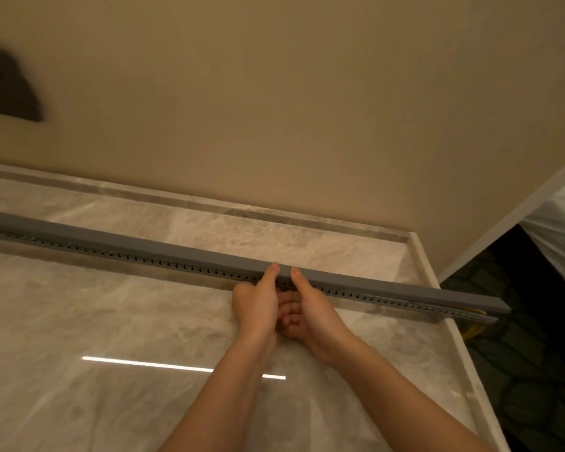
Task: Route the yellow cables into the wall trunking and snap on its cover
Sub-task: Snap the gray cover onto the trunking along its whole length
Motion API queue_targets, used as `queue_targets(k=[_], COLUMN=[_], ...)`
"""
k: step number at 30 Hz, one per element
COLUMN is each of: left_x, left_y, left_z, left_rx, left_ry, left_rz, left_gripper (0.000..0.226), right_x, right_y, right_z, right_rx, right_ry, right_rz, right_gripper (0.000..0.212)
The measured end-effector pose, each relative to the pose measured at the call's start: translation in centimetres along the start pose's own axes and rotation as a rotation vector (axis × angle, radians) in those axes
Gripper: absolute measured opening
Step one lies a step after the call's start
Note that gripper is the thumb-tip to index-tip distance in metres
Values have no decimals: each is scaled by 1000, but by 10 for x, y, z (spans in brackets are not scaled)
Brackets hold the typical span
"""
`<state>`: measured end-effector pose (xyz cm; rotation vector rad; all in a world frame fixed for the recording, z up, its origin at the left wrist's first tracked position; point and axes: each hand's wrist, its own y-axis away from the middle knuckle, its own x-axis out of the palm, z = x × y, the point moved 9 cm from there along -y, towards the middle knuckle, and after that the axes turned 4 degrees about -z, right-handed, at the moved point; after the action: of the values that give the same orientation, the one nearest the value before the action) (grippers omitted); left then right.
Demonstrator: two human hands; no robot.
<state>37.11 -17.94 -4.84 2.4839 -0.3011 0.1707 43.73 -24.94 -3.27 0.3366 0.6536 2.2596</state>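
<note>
Nearest to me: two bare forearms, rising from the bottom edge and converging. One left hand (254, 305) and one right hand (310, 316), close together, knuckles almost touching, each clamped on the same thing: thumbs pressed on top of the grey cover (177, 251), fingers curled beneath the slotted trunking (388, 297). Under the hands: one pale marble ledge (79, 370), glossy, carrying one bright strip of reflected light. One trunking, one cover, both long and grey, lying directly ahead of the hands and running crosswise, from far left to near right; the hands hold it right of its middle, the right hand being nearer the open right end. The cover appears seated along the whole visible length, though I cannot tell whether every stretch has clicked. Yellow cables (474, 331): a short stretch shows at the right end and drops past the ledge edge; I cannot count them. I judge the next presses must travel along that long axis, mostly leftward. Farthest: one beige wall (274, 109), one dark blurred patch (7, 89) at upper left.
</note>
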Motion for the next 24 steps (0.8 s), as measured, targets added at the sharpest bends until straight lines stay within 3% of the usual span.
queue_targets(k=[3, 6, 8, 10, 12, 18, 24], left_x=[4, 7, 7, 8, 8, 7, 12], left_y=[1, 0, 1, 1, 0, -2, 1], left_z=[-1, -2, -3, -3, -3, -2, -6], left_rx=[3, 3, 16, 19, 22, 87, 249], left_ry=[48, 71, 82, 102, 126, 171, 165], left_rz=[17, 21, 3, -11, -11, 44, 302], left_gripper=[28, 29, 30, 32, 32, 38, 23], right_x=[-23, -53, -52, -46, -37, -27, -27], right_y=[15, 38, 43, 28, 14, 3, -2], right_z=[35, 82, 93, 85, 75, 85, 87], right_rx=[-299, -791, -1000, -1000, -975, -1009, -966], right_ry=[425, 761, 1091, 1278, 1364, 1153, 1118], right_rz=[57, -188, -247, -130, -56, -55, -4], right_gripper=[34, 7, 22, 43, 50, 30, 24])
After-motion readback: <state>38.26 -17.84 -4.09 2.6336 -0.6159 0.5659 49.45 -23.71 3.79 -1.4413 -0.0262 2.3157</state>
